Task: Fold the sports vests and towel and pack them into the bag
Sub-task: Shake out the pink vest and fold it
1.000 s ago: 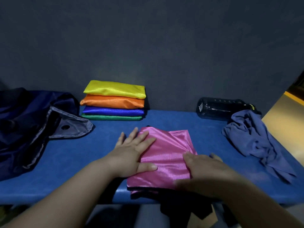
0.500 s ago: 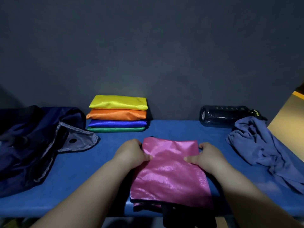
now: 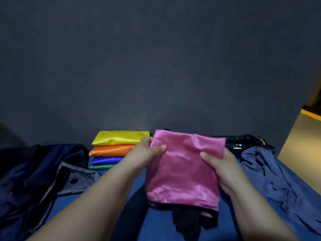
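Left hand: pinched the pink vest's upper left edge, thumb on top.
Right hand: gripped the vest's right side, thumb on the front.
Pink vest: folded, held up between both hands above the bench, black trim hanging below.
Stack: yellow, orange, blue and green vests, folded, by the wall.
Bag: open, far left.
Towel: crumpled, at right.
Bottle: lay behind the towel.

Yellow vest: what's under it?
An orange vest, then a blue vest, then a green vest at the bottom. Part of each is hidden behind the left hand.
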### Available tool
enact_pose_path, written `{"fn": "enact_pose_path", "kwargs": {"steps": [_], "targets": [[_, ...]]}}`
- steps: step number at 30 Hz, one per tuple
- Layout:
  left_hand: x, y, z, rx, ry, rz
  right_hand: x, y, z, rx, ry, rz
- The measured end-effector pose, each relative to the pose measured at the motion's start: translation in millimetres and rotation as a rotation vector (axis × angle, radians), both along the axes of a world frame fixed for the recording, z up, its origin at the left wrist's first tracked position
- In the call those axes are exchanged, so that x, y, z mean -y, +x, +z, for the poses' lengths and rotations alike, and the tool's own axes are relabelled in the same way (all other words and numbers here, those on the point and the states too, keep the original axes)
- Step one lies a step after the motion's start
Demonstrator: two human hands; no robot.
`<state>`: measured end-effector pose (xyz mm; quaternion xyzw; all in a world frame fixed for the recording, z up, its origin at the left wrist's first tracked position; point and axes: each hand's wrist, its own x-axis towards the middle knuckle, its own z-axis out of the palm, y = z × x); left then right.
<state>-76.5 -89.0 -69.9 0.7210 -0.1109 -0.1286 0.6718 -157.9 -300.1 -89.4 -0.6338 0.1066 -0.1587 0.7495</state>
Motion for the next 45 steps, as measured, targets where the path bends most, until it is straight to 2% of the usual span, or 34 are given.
{"fn": "enact_pose_path", "kwargs": {"steps": [2, 5, 7, 9, 11, 14, 16, 18, 22, 26, 28, 31, 36, 39, 41, 43, 45], "targets": [[0, 3, 22, 0.156, -0.099, 0.024, -3, -3, 19, 0.172, -0.077, -0.059], [-9, -6, 51, 0.325, -0.181, -0.047, -6, -16, 43, 0.408, -0.258, -0.029], [-22, -16, 57, 0.395, -0.137, -0.073, -6, -26, 51, 0.438, -0.376, 0.039], [-36, -27, 46, 0.397, -0.014, -0.069, -4, -32, 50, 0.360, -0.439, 0.135], [-50, -39, 22, 0.363, 0.161, -0.124, 0, -35, 38, 0.197, -0.525, 0.251], [-65, -63, -22, 0.193, 0.310, -0.268, 4, -43, 8, -0.106, -0.658, 0.438], [-69, -78, -45, 0.117, 0.374, -0.315, 5, -51, -10, -0.226, -0.711, 0.528], [-70, -87, -61, 0.099, 0.352, -0.285, 4, -58, -22, -0.246, -0.708, 0.547], [-69, -92, -72, 0.063, 0.238, -0.176, 0, -68, -30, -0.189, -0.607, 0.446], [-62, -91, -79, 0.026, 0.167, -0.109, -4, -67, -34, -0.166, -0.643, 0.307], [-56, -88, -81, 0.035, 0.192, -0.033, -5, -63, -39, -0.177, -0.664, 0.223], [-49, -81, -83, 0.181, 0.404, 0.138, -4, -58, -48, -0.202, -0.717, 0.124], [-43, -73, -87, 0.223, 0.593, 0.133, -3, -53, -65, -0.255, -0.865, 0.043], [-40, -72, -87, 0.349, 0.789, 0.176, -3, -51, -71, -0.259, -0.931, 0.007], [-39, -70, -89, 0.480, 0.855, 0.217, -4, -51, -73, -0.267, -0.984, -0.007], [-39, -71, -91, 0.671, 0.840, 0.245, -5, -50, -75, -0.284, -1.034, -0.010], [-38, -73, -89, 0.892, 0.790, 0.185, -7, -50, -76, -0.285, -1.086, -0.010]]}}
